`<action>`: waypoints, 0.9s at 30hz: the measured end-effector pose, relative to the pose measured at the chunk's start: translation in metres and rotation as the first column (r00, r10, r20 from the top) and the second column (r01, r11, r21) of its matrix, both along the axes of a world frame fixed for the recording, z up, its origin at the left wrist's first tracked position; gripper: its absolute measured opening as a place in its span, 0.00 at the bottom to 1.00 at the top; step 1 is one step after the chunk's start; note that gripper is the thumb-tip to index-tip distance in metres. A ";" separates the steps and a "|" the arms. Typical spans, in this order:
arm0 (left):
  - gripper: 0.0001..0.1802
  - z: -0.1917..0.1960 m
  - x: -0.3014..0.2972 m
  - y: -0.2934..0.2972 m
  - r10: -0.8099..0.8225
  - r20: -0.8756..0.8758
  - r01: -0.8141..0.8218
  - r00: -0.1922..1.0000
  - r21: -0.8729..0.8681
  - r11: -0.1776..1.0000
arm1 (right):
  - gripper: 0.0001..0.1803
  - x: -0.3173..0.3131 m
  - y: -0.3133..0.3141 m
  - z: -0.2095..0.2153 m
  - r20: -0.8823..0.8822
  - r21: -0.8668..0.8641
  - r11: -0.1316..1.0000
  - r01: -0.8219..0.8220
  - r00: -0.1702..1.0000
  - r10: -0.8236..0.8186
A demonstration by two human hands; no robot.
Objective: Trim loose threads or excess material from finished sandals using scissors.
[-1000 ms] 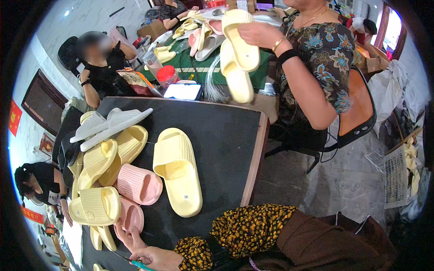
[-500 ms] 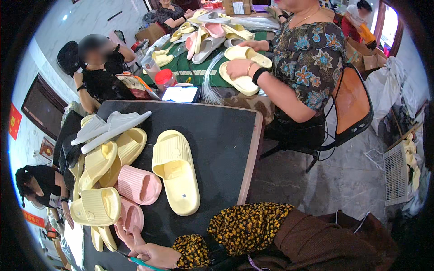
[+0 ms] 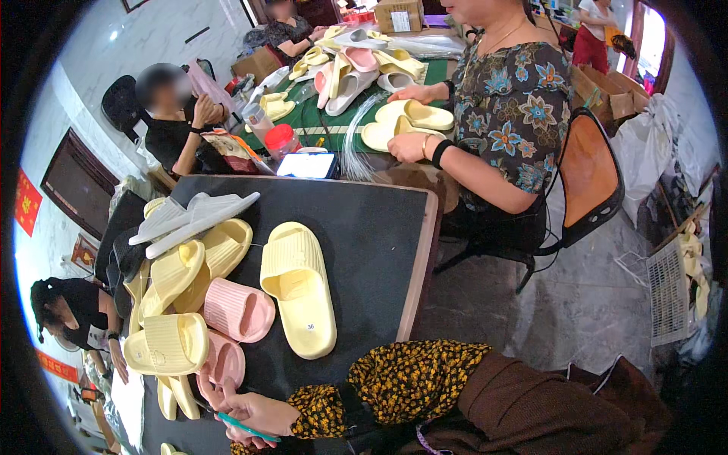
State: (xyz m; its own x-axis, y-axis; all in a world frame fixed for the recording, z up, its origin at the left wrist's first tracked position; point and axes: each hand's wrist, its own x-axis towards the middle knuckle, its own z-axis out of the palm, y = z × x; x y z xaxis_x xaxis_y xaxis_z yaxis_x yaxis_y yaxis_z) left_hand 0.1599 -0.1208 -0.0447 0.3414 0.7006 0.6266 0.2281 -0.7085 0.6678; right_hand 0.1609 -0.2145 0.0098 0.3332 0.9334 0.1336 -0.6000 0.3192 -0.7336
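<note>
My right hand (image 3: 263, 415) is at the table's lower left edge, its fingers bent around a teal-handled tool (image 3: 249, 429) with a thin dark tip. Some fingers reach up beside a small pink slipper (image 3: 226, 362); contact is unclear. Under that hand, a little of my left hand (image 3: 237, 434) shows, mostly hidden, with a floral cuff (image 3: 250, 449) at the bottom edge. Just beyond lie a ribbed yellow slipper (image 3: 167, 345), another pink slipper (image 3: 239, 309) and several more yellow ones in a pile. One yellow slipper (image 3: 299, 292) lies apart, to the right.
Light grey slippers (image 3: 197, 220) top the pile on the black table (image 3: 371, 265). Across from me, a co-worker in a floral top (image 3: 516, 114) holds a pair of yellow slippers (image 3: 409, 125) over a green table. A phone (image 3: 307, 165) and red-lidded jar (image 3: 281, 139) stand nearby.
My floral left cuff has come into view at the bottom, and the teal-handled tool shows more. The co-worker's slippers have shifted; the person in black at left has brought their hands together.
</note>
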 end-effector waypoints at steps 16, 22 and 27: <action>0.09 0.069 -0.037 0.043 -0.315 0.330 0.431 0.890 -0.380 0.818 | 0.22 0.025 -0.006 0.013 -0.133 -0.094 0.993 0.071 0.988 -0.083; 0.13 0.172 -0.089 -0.009 -0.839 0.538 0.973 0.082 -0.225 -0.050 | 0.22 0.027 -0.007 0.011 -0.129 -0.123 0.992 0.039 0.990 -0.055; 0.04 0.203 -0.134 -0.039 -0.782 0.248 0.786 -0.573 -0.105 -0.609 | 0.21 0.021 -0.008 0.012 -0.099 -0.123 0.992 -0.039 0.995 0.027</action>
